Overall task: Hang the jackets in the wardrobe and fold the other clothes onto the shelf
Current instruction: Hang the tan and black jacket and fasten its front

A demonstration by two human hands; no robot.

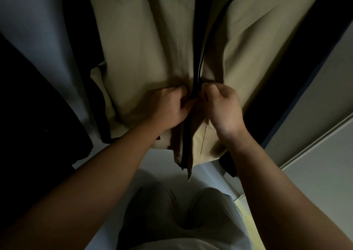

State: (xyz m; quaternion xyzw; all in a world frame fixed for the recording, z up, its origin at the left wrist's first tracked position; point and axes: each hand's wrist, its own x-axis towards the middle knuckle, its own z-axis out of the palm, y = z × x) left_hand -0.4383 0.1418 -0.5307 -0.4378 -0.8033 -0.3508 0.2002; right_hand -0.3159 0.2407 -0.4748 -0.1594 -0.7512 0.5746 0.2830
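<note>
A beige jacket (pixel 152 58) is seen hanging in the dim wardrobe, its dark zipper (pixel 197 74) running down the front. The left panel is gripped by the left hand (pixel 170 106); the zipper edge is pinched by the right hand (pixel 222 106), fingers curled. A dark garment (pixel 28 96) hangs beside it at left.

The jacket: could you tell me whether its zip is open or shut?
Open: the left hand and right hand pinch the zip near the hem, and above them a dark gap parts the jacket's front edges.

Forearms (pixel 107 175) bare, with grey trousers (pixel 150 211) and a paler top (pixel 172 247).
</note>
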